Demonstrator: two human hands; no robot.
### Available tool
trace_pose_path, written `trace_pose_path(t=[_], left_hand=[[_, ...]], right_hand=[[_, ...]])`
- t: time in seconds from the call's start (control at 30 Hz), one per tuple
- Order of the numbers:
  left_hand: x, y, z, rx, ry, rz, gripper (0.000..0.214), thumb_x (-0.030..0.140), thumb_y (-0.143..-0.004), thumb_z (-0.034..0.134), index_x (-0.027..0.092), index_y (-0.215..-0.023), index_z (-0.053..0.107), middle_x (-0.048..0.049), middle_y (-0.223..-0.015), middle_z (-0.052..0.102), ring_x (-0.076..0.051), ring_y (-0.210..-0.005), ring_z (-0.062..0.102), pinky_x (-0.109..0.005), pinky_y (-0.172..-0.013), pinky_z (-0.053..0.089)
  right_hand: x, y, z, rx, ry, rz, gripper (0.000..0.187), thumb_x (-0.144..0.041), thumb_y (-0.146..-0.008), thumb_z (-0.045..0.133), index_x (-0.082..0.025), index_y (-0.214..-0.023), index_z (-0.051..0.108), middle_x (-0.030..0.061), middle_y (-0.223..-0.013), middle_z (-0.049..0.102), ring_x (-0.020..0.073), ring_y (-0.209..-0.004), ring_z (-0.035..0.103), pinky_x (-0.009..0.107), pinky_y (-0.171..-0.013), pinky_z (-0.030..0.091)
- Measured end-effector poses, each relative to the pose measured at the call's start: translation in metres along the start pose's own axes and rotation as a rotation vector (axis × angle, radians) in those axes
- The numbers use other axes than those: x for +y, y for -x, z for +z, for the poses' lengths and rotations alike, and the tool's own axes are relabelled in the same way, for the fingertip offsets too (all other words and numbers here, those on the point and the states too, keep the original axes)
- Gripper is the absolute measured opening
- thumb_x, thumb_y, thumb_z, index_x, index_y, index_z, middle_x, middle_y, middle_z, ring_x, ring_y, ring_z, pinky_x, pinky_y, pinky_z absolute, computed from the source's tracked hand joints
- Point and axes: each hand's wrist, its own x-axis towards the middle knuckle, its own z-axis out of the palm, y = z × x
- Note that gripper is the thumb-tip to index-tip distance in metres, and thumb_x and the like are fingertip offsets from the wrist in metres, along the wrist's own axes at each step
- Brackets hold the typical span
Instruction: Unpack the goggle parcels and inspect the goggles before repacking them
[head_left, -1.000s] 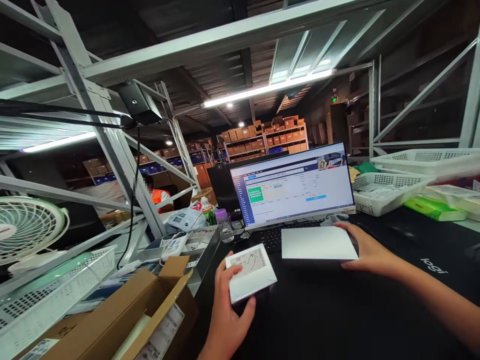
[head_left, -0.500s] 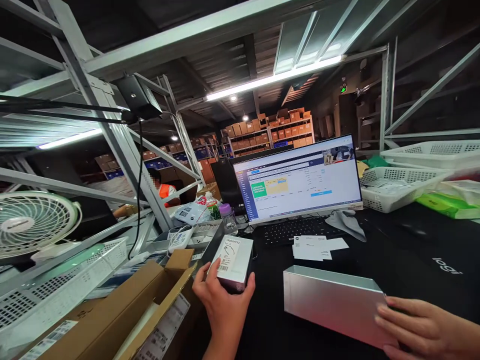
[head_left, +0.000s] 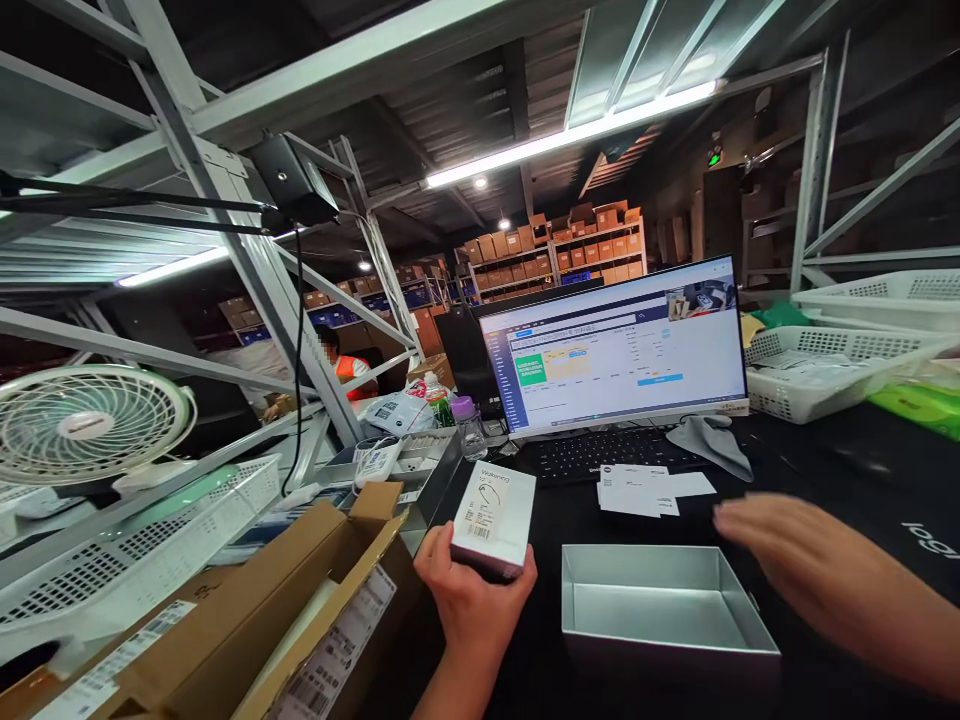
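Observation:
My left hand (head_left: 480, 590) grips a small white product box (head_left: 495, 515) from below, thumb and fingers along its sides. A label with a line drawing and a barcode is on the box's top face. On the black desk mat lies an open silver box (head_left: 667, 600), its hollow inside facing up with nothing in it. Beside and above that box's right end hovers my right hand (head_left: 810, 560), blurred, with its fingers stretched out and apart from the box. Several white cards (head_left: 645, 490) lie just behind the silver box.
An open cardboard carton (head_left: 255, 610) stands at the left, near a white fan (head_left: 86, 425). Behind the cards are a keyboard (head_left: 592, 457) and a monitor (head_left: 615, 350). White baskets (head_left: 832, 385) sit at the right. A co-worker in an orange vest (head_left: 352, 370) is beyond the rack.
My right hand has let go of the silver box, which was tilted on its side and now rests open side up. My left hand still holds the white box.

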Motion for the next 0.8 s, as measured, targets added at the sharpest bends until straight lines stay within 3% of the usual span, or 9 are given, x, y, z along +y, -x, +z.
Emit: trace_pose_path(t=[0.07, 0.17, 0.27, 0.33, 0.4, 0.47, 0.53, 0.7, 0.8], left_hand=[[0.0, 0.001, 0.0, 0.002, -0.004, 0.003, 0.098, 0.043, -0.068, 0.08, 0.005, -0.142, 0.028, -0.0194, -0.12, 0.042, -0.035, -0.11, 0.047, -0.056, -0.089, 0.05], [-0.004, 0.003, -0.001, 0.001, -0.001, -0.038, 0.095, 0.042, -0.07, 0.079, 0.006, -0.141, 0.028, -0.0194, -0.121, 0.041, -0.035, -0.112, 0.047, -0.058, -0.093, 0.048], [-0.015, 0.004, 0.0, -0.001, -0.017, -0.121, 0.096, 0.046, -0.069, 0.079, 0.006, -0.142, 0.029, -0.0192, -0.123, 0.041, -0.036, -0.115, 0.048, -0.06, -0.099, 0.046], [-0.025, 0.001, 0.001, -0.013, -0.022, -0.248, 0.097, 0.052, -0.07, 0.076, 0.006, -0.142, 0.031, -0.0188, -0.123, 0.042, -0.039, -0.118, 0.049, -0.062, -0.101, 0.044], [-0.034, -0.005, 0.002, -0.061, -0.007, -0.44, 0.096, 0.057, -0.072, 0.072, 0.006, -0.144, 0.033, -0.0197, -0.126, 0.043, -0.041, -0.122, 0.048, -0.063, -0.104, 0.042], [-0.039, -0.011, 0.003, -0.096, -0.016, -0.516, 0.097, 0.062, -0.074, 0.067, 0.003, -0.144, 0.034, -0.0234, -0.13, 0.042, -0.045, -0.131, 0.041, -0.065, -0.108, 0.036], [-0.039, -0.017, 0.002, -0.111, -0.038, -0.47, 0.098, 0.064, -0.078, 0.062, -0.002, -0.144, 0.033, -0.0283, -0.136, 0.039, -0.048, -0.137, 0.033, -0.066, -0.11, 0.033], [-0.037, -0.021, -0.002, 0.044, -0.178, -0.048, 0.109, 0.05, -0.068, 0.079, -0.001, -0.147, 0.024, -0.0319, -0.142, 0.034, -0.048, -0.135, 0.035, -0.065, -0.111, 0.032], [-0.043, -0.002, -0.002, 0.028, -0.04, -0.214, 0.114, 0.045, -0.052, 0.087, 0.012, -0.143, 0.028, -0.0277, -0.146, 0.023, -0.052, -0.139, 0.023, -0.071, -0.112, 0.021]], right_hand=[[0.033, -0.04, 0.006, -0.258, -0.041, 0.117, 0.053, -0.019, -0.091, 0.055, -0.036, -0.141, 0.055, 0.0049, -0.13, 0.068, 0.0231, -0.114, 0.066, 0.04, -0.097, 0.057], [0.062, -0.074, 0.038, -0.597, -0.177, 0.185, 0.087, -0.021, -0.074, 0.075, -0.035, -0.152, 0.039, 0.0043, -0.161, 0.035, 0.033, -0.144, 0.039, 0.053, -0.116, 0.039], [0.067, -0.086, 0.068, -0.863, -0.183, 0.228, 0.11, -0.023, -0.056, 0.088, -0.029, -0.154, 0.038, 0.0109, -0.165, 0.024, 0.0401, -0.149, 0.024, 0.056, -0.12, 0.026], [0.063, -0.089, 0.078, -0.937, -0.171, 0.235, 0.112, -0.028, -0.059, 0.088, -0.026, -0.156, 0.033, 0.0137, -0.164, 0.022, 0.0404, -0.148, 0.026, 0.056, -0.12, 0.025], [0.057, -0.089, 0.079, -0.945, -0.155, 0.241, 0.106, -0.031, -0.065, 0.086, -0.027, -0.157, 0.031, 0.0133, -0.165, 0.019, 0.0417, -0.148, 0.024, 0.058, -0.119, 0.023], [0.053, -0.088, 0.077, -0.905, -0.146, 0.265, 0.088, -0.026, -0.075, 0.077, -0.027, -0.154, 0.039, 0.0115, -0.163, 0.025, 0.0418, -0.148, 0.024, 0.06, -0.119, 0.022], [0.05, -0.085, 0.073, -0.805, -0.161, 0.319, 0.067, -0.014, -0.082, 0.064, -0.026, -0.147, 0.051, 0.0098, -0.156, 0.042, 0.0387, -0.145, 0.034, 0.059, -0.118, 0.026], [0.049, -0.093, 0.059, -0.556, -0.231, 0.475, 0.044, -0.017, -0.093, 0.047, -0.028, -0.132, 0.066, 0.007, -0.128, 0.07, 0.0296, -0.118, 0.065, 0.048, -0.102, 0.047], [0.039, -0.103, 0.045, -0.445, -0.44, 0.658, 0.036, -0.029, -0.094, 0.048, -0.019, -0.12, 0.07, 0.0093, -0.108, 0.077, 0.0273, -0.096, 0.071, 0.041, -0.083, 0.056]])
